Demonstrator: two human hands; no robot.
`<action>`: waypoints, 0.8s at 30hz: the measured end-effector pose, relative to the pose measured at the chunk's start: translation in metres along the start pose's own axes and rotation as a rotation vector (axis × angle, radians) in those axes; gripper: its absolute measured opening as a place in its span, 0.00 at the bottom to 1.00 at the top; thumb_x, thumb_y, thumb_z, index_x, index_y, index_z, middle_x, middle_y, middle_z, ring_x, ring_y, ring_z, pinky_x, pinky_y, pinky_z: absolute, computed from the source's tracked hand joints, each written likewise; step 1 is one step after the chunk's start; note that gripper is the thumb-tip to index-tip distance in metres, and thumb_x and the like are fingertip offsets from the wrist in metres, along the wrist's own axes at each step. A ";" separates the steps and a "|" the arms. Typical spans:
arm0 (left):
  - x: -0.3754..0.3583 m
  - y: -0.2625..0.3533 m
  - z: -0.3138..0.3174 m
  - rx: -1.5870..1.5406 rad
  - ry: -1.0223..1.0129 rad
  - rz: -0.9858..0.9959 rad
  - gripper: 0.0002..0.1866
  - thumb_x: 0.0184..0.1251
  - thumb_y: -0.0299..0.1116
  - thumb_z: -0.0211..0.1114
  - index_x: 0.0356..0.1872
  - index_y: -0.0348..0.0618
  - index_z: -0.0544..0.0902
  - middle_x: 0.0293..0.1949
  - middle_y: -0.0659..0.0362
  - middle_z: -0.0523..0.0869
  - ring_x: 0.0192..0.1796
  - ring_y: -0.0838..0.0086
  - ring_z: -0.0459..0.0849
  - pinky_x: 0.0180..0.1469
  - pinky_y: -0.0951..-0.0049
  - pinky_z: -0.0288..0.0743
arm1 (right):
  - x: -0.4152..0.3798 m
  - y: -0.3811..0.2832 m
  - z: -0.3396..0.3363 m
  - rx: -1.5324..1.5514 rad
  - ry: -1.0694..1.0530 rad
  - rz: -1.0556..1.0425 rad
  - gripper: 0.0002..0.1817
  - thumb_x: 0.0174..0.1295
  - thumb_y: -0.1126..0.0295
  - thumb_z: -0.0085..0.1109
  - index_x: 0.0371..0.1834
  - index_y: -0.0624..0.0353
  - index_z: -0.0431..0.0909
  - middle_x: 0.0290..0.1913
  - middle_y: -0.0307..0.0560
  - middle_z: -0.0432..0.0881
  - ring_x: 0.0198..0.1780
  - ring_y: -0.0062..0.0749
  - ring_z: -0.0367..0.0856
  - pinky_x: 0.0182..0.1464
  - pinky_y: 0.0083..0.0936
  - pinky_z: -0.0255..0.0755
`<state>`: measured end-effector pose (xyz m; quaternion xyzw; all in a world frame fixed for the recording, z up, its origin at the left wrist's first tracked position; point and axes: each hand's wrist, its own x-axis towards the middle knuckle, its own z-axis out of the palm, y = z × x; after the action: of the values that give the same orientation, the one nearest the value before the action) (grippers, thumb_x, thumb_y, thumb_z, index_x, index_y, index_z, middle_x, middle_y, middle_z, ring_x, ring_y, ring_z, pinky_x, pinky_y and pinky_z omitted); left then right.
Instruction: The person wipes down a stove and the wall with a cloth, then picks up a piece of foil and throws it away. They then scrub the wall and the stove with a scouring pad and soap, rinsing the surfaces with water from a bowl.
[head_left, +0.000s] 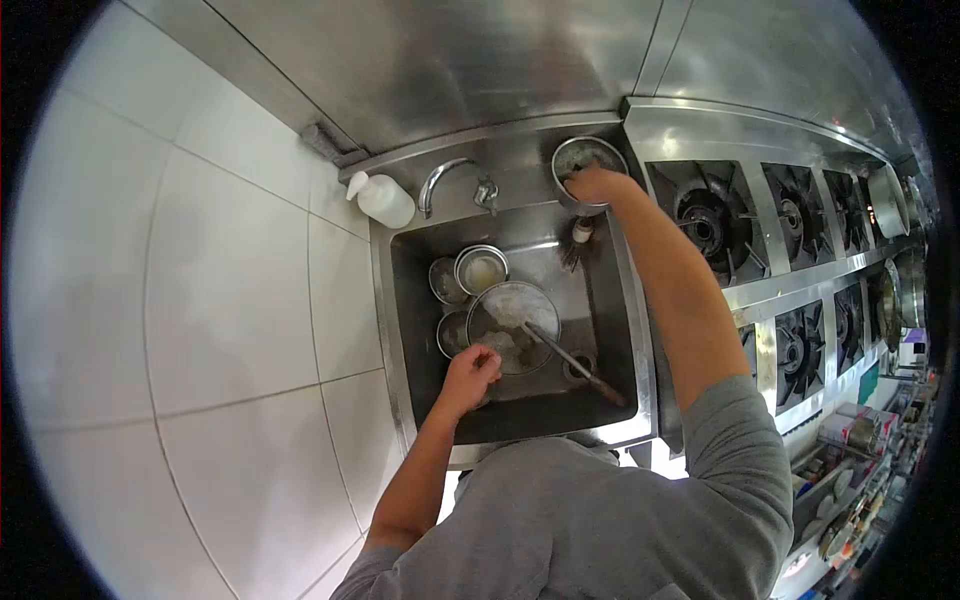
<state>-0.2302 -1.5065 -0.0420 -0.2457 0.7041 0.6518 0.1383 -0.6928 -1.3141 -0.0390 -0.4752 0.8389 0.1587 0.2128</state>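
A white pump bottle [386, 204] stands at the far left corner of the metal sink [404, 300], with a curved faucet [486, 192] beside it. Inside the basin, small metal bowls [482, 269] sit close to a larger round vessel [559, 318] with whitish, cloudy contents. The left hand [472, 378], fingers curled, is at that vessel's near left edge; whether it grips anything cannot be told. A long-handled utensil [575, 366] slants rightward from the vessel. Farther back, a bristled brush [580, 240] lies below a metal pot [573, 147]. The right hand [600, 186] reaches into this pot, its fingertips hidden, its grip unclear. Stove burners [705, 225] follow at right.
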 end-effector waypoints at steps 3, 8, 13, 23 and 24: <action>0.027 -0.006 -0.012 -0.097 0.000 -0.069 0.11 0.82 0.32 0.67 0.50 0.33 0.83 0.39 0.58 0.87 0.40 0.73 0.90 0.46 0.70 0.87 | 0.016 0.004 0.006 0.075 -0.108 0.038 0.24 0.77 0.60 0.47 0.67 0.59 0.83 0.71 0.60 0.83 0.72 0.65 0.80 0.75 0.62 0.71; 0.060 -0.005 -0.028 -0.264 0.008 -0.086 0.11 0.83 0.34 0.66 0.51 0.35 0.83 0.38 0.61 0.86 0.38 0.76 0.87 0.45 0.72 0.86 | 0.025 0.009 0.008 0.484 0.053 0.341 0.33 0.69 0.51 0.55 0.71 0.59 0.82 0.66 0.66 0.86 0.68 0.65 0.83 0.74 0.48 0.73; 0.083 0.004 -0.022 -0.309 -0.036 -0.092 0.11 0.82 0.35 0.68 0.49 0.36 0.83 0.38 0.63 0.85 0.38 0.78 0.86 0.44 0.75 0.84 | 0.036 0.013 0.039 0.419 0.266 0.484 0.28 0.63 0.66 0.60 0.68 0.59 0.84 0.63 0.66 0.87 0.67 0.64 0.84 0.72 0.46 0.75; 0.111 0.046 -0.002 -0.318 -0.145 0.107 0.11 0.81 0.33 0.68 0.49 0.34 0.83 0.35 0.62 0.85 0.34 0.78 0.84 0.39 0.74 0.80 | -0.056 -0.006 -0.039 0.656 0.688 0.398 0.13 0.66 0.72 0.67 0.53 0.57 0.89 0.51 0.60 0.91 0.56 0.60 0.88 0.60 0.44 0.79; 0.115 0.058 0.002 -0.316 -0.145 0.118 0.11 0.81 0.33 0.68 0.49 0.34 0.83 0.35 0.62 0.85 0.34 0.78 0.84 0.39 0.74 0.80 | -0.062 -0.006 -0.043 0.662 0.744 0.386 0.13 0.67 0.72 0.66 0.53 0.56 0.89 0.51 0.60 0.91 0.56 0.60 0.88 0.60 0.44 0.79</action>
<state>-0.3574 -1.5222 -0.0524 -0.1747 0.5943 0.7773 0.1099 -0.6683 -1.2924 0.0290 -0.2438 0.9350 -0.2573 0.0065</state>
